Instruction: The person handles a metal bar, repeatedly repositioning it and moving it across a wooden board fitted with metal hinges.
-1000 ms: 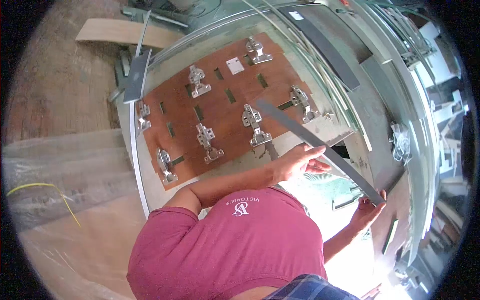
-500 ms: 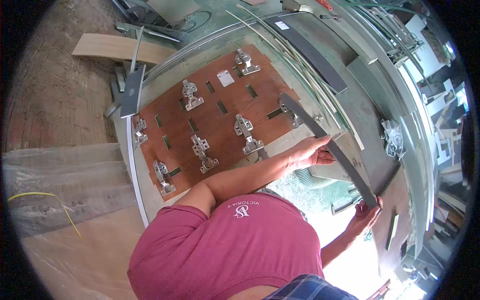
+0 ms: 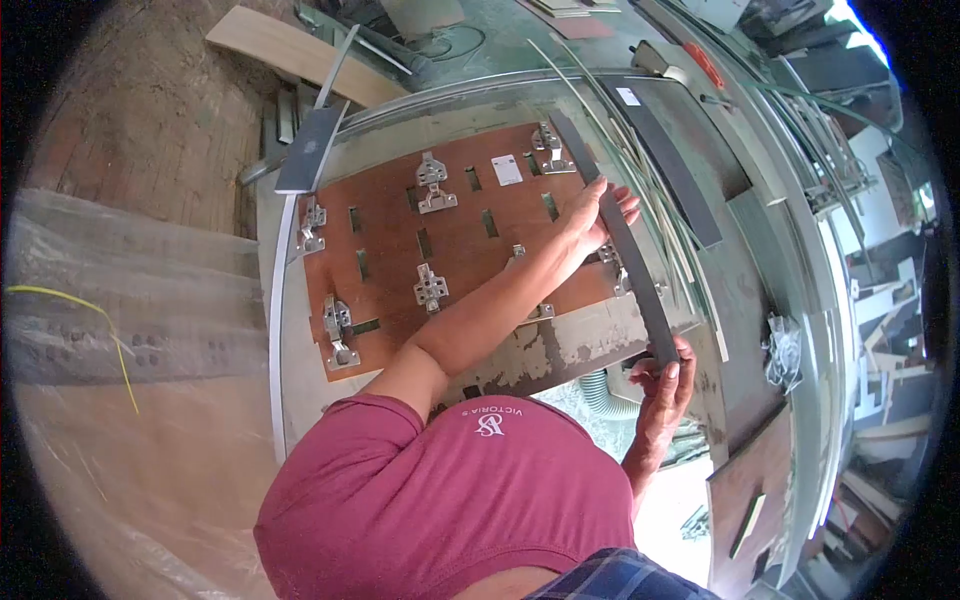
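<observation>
Fingers of the left hand (image 3: 588, 215) and right hand (image 3: 665, 388) clamp a long, flat dark-grey strip (image 3: 634, 265) along the right edge of a reddish-brown slotted board (image 3: 457, 250); seemingly a handling step, next needing coordinated grips.

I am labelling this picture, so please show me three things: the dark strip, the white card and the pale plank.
Dark strip (image 3: 627, 247), head view: near its middle.
White card (image 3: 507, 170), head view: centre of its face.
Pale plank (image 3: 300, 57), head view: middle of its broad face.
</observation>
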Available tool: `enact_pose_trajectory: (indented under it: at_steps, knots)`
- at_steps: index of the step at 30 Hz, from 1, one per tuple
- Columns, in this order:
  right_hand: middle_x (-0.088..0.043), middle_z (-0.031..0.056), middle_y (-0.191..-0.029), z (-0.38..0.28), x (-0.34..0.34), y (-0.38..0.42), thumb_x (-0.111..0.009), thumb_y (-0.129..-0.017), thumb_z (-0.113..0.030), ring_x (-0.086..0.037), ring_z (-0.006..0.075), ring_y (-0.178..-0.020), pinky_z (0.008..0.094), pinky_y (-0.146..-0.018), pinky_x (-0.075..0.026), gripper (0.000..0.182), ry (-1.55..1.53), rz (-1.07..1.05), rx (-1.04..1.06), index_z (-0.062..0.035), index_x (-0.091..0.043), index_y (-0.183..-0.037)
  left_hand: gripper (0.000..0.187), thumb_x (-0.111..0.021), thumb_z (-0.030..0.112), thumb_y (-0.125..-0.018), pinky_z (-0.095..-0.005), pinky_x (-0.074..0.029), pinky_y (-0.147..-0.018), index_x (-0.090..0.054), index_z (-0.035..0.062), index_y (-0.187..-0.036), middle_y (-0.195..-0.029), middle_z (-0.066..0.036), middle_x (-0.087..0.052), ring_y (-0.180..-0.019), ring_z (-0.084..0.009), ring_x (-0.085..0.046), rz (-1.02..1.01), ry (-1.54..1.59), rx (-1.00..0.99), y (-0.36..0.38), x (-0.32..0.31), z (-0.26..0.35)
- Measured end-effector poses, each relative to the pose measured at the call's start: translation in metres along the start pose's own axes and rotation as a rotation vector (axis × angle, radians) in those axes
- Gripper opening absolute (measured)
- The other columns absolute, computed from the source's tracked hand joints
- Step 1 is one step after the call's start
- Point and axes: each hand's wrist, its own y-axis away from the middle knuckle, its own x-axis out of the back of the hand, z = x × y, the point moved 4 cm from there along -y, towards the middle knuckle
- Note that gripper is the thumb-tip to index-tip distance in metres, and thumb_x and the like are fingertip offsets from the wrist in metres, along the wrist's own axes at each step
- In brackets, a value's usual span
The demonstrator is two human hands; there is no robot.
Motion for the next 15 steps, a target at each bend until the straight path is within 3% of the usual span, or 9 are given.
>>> enact_pose_trajectory:
  at_steps: [4,6,13,15]
  knots:
    - [-0.055,0.0078,-0.092,0.004,-0.007,-0.01,-0.051,-0.087,-0.038,-0.054,0.0106,-0.063,0.0228,-0.055,-0.046,0.046,0.031,0.012,-0.029,-0.0053,-0.042,-0.118,0.028,-0.039,0.026,-0.092,-0.0452,-0.051,-0.078,-0.042,-0.0007,-0.099,-0.092,-0.015,-0.052,-0.083,-0.0273,-0.059,0.045,0.002,-0.027,-0.016,0.02,0.008]
    - [-0.053,0.0078,-0.09,0.002,-0.01,-0.011,-0.053,-0.083,-0.046,-0.054,0.0122,-0.066,0.0249,-0.056,-0.047,0.055,0.083,0.01,-0.048,-0.0034,-0.043,-0.116,0.029,-0.039,0.026,-0.093,-0.0449,-0.052,-0.076,-0.042,-0.0017,-0.098,-0.091,-0.015,-0.052,-0.083,-0.0269,-0.059,0.04,0.012,-0.01,-0.024,0.027,0.007]
    - [-0.053,0.0084,-0.09,0.005,-0.01,-0.008,-0.054,-0.083,-0.046,-0.055,0.0117,-0.064,0.0239,-0.055,-0.046,0.055,0.086,0.003,-0.023,-0.0037,-0.042,-0.117,0.029,-0.038,0.026,-0.093,-0.0453,-0.052,-0.077,-0.043,-0.0022,-0.096,-0.09,-0.016,-0.052,-0.082,-0.0264,-0.059,-0.025,-0.012,-0.024,-0.023,0.026,0.005]
    - [-0.056,0.0096,-0.091,0.01,-0.01,-0.006,-0.05,-0.088,-0.035,-0.054,0.0099,-0.062,0.0214,-0.053,-0.044,0.045,0.049,-0.003,-0.031,-0.005,-0.041,-0.12,0.027,-0.04,0.026,-0.092,-0.0462,-0.051,-0.078,-0.043,-0.0004,-0.094,-0.09,-0.016,-0.052,-0.081,-0.0268,-0.059,0.032,0.003,0.005,-0.022,0.031,0.002]
